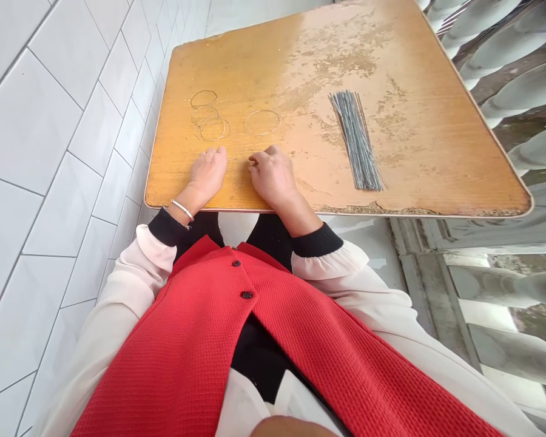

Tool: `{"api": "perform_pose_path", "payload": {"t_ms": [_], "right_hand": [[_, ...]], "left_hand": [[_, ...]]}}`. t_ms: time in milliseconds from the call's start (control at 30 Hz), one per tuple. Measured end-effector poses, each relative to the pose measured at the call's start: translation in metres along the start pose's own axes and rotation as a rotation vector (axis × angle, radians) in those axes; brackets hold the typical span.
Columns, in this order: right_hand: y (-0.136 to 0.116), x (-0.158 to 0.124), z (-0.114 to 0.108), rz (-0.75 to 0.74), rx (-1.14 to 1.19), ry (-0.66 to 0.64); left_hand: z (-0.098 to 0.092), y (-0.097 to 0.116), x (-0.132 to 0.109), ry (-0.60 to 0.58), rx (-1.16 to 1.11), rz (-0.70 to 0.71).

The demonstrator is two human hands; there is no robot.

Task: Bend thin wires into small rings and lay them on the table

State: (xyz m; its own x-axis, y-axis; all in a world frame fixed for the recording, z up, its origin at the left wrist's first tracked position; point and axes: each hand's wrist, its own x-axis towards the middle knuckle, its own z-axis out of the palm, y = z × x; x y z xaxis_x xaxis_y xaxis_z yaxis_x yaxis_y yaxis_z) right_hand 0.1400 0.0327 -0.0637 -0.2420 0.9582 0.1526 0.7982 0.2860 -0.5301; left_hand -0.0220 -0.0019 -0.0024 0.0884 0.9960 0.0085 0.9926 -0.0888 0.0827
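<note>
My left hand (209,168) rests on the wooden table near its front edge, fingers curled into a loose fist, with nothing showing in it. Just beyond it lie several thin wire rings (212,118), some overlapping. To the right, my right hand (272,173) also lies on the tabletop with its fingers folded in and no object visible in them. A single larger wire ring (262,110) sits just past its knuckles, apart from both hands. Farther right is a bundle of straight grey metal wires (355,141), lying lengthwise, with a few strands splayed at the ends.
The wooden table (300,73) has a worn, peeling surface and a chipped front edge. A white tiled wall (59,139) runs close along the left. A balustrade of pale stone balusters (523,97) stands along the right.
</note>
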Motion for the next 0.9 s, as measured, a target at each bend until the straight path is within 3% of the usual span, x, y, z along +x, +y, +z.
{"api": "perform_pose_path", "payload": {"t_ms": [167, 333, 467, 600, 733, 900], "right_hand": [[-0.001, -0.002, 0.0, -0.002, 0.064, 0.054], [-0.004, 0.001, -0.002, -0.001, 0.267, 0.127], [-0.015, 0.0, -0.005, 0.169, 0.639, 0.112], [-0.028, -0.003, -0.01, 0.245, 0.968, 0.061], [-0.036, -0.004, -0.013, 0.246, 1.1, 0.04], [-0.036, -0.006, -0.018, 0.25, 1.218, 0.003]], "left_hand": [[0.008, -0.009, 0.008, 0.04, -0.152, -0.001], [0.024, -0.022, 0.019, 0.144, -0.822, -0.103], [0.025, -0.024, 0.015, 0.174, -1.259, -0.214], [0.014, -0.019, 0.008, 0.169, -1.477, -0.253], [0.01, -0.016, 0.008, 0.141, -1.689, -0.237], [0.015, -0.021, 0.009, 0.13, -1.702, -0.228]]}}
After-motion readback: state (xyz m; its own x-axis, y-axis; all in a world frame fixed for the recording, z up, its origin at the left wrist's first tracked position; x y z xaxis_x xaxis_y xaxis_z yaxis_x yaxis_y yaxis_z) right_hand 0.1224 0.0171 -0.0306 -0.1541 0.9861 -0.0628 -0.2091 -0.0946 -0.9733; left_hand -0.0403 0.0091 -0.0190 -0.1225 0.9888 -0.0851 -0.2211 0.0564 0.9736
